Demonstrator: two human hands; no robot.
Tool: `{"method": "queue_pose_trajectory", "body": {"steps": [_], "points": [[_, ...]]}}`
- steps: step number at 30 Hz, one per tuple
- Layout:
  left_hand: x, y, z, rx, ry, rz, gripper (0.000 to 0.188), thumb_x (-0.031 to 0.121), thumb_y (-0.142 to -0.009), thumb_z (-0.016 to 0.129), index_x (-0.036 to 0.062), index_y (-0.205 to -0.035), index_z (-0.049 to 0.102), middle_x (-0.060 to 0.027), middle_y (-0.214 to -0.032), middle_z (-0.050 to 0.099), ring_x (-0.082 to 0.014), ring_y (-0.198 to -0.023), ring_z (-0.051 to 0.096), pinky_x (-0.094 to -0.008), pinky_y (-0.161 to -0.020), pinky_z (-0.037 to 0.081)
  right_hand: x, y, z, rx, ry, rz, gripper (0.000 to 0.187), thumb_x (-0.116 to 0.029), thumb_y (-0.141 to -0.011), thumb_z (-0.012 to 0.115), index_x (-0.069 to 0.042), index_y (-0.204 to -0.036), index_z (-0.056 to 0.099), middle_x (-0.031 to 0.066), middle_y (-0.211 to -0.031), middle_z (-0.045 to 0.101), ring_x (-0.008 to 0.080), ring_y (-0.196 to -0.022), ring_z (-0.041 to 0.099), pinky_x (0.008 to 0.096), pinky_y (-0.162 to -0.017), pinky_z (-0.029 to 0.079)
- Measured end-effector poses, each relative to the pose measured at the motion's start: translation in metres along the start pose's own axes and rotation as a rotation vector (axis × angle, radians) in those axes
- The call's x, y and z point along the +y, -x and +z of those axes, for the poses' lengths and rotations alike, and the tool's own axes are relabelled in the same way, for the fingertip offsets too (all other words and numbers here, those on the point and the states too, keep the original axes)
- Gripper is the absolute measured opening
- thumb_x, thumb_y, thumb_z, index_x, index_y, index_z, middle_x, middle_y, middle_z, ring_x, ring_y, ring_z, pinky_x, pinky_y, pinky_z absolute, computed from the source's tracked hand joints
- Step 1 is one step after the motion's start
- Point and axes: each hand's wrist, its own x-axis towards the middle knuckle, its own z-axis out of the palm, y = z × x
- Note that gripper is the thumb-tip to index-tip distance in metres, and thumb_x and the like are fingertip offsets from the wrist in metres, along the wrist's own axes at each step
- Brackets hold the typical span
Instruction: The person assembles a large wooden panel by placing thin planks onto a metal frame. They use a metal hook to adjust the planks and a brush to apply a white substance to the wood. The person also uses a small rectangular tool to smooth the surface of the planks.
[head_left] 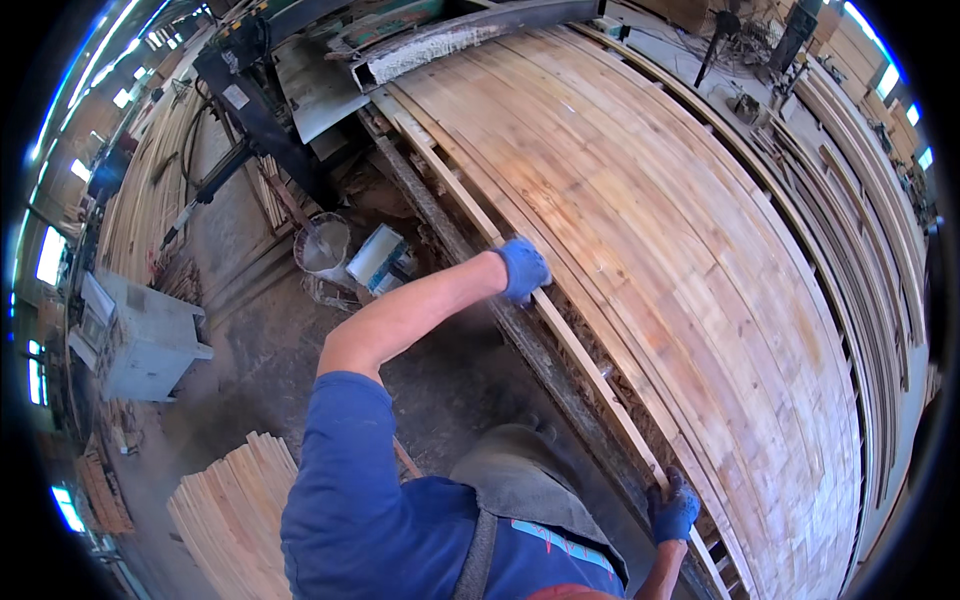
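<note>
A long, narrow wooden strip runs along the near edge of a wide panel of joined boards. My left hand, in a blue glove, is closed over this strip near its middle. Farther down the same strip, my right hand, also gloved in blue, grips it with fingers curled round its side. A narrow gap lies between strip and panel along part of the length, with wood bits in it. The undersides of both hands are hidden.
A dark metal rail borders the panel. A bucket and a white-and-blue container stand on the floor. Stacked boards lie lower left, near a grey cabinet. Long strips lie beyond the panel; a metal beam crosses its far end.
</note>
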Motion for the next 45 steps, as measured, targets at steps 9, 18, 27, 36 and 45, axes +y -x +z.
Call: {"method": "queue_pose_trajectory", "body": {"steps": [9,18,27,36,45], "points": [[0.018,0.010,-0.002,0.020,-0.010,0.028,0.023,0.029,-0.069,0.079,0.0145,-0.086,0.074,-0.0099,-0.082,0.072,-0.0315,-0.083,0.070,-0.0423,-0.068,0.054,0.007,0.001,0.003,-0.049,0.178,-0.074,0.046,-0.029,-0.076,0.077,-0.008,-0.115,0.066,0.0171,-0.095,0.071,0.0371,-0.088,0.068,0.0464,-0.079,0.053],[0.017,0.020,0.033,0.117,0.062,0.109,0.020,0.028,-0.070,0.074,0.0142,-0.084,0.074,-0.0097,-0.083,0.073,-0.0306,-0.083,0.072,-0.0459,-0.071,0.053,-0.032,0.004,0.001,-0.071,0.161,0.084,0.035,-0.023,-0.079,0.073,-0.007,-0.111,0.070,0.0214,-0.100,0.070,0.0385,-0.095,0.067,0.0465,-0.085,0.052],[0.009,0.024,0.032,0.134,0.106,0.138,0.025,0.030,-0.067,0.078,0.0135,-0.086,0.075,-0.0096,-0.082,0.073,-0.0301,-0.082,0.072,-0.0481,-0.071,0.053,-0.082,-0.013,-0.009,-0.041,0.125,-0.019,0.055,-0.029,-0.080,0.072,-0.006,-0.128,0.059,0.0226,-0.113,0.067,0.0412,-0.101,0.065,0.0498,-0.092,0.050],[0.000,0.160,0.048,0.910,0.514,0.047,0.048,0.035,-0.079,0.074,0.0096,-0.118,0.068,-0.0131,-0.111,0.068,-0.0321,-0.099,0.065,-0.0443,-0.087,0.050,-0.308,-0.078,-0.009,-0.087,-0.842,-0.152,0.037,-0.006,-0.094,0.059,0.002,-0.130,0.058,0.0130,-0.115,0.068,0.0178,-0.094,0.068,0.0309,-0.083,0.054],[0.002,0.424,0.427,0.269,1.041,-1.064,0.033,0.039,-0.093,0.061,0.0094,-0.101,0.072,-0.0179,-0.100,0.070,-0.0358,-0.095,0.067,-0.0433,-0.083,0.053,-0.579,-0.302,0.348,-0.455,-0.052,-0.627,0.043,-0.030,-0.096,0.053,-0.005,-0.129,0.061,0.0206,-0.131,0.061,0.0370,-0.117,0.060,0.0408,-0.099,0.048]]}}
